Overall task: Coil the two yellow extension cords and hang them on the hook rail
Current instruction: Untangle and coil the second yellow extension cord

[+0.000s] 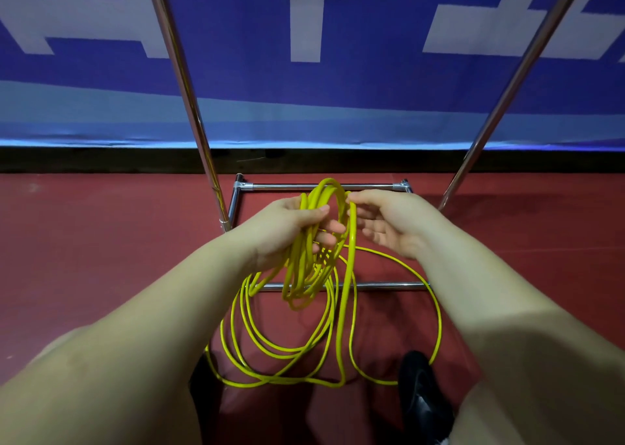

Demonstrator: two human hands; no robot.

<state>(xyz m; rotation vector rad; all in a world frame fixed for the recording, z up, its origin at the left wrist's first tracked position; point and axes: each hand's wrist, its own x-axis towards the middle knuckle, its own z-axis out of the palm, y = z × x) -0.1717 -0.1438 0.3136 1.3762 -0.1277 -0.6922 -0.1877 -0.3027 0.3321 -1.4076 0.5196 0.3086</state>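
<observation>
My left hand (291, 228) grips a bundle of several loops of yellow extension cord (306, 268) that hangs down from my fist. Just to its right, my right hand (389, 224) pinches a single strand of the same cord between thumb and forefinger at the top of the bundle. Loose yellow cord (267, 353) lies in wide loops on the red floor below and runs up to my hands. I cannot tell whether one or two cords lie there. The hook rail itself is out of view.
A chrome rack stands in front of me, with two slanted uprights (189, 106) and low base bars (382, 286) on the red floor. A blue and white banner (304, 72) hangs behind it. A black shoe (422, 397) is near the loose loops.
</observation>
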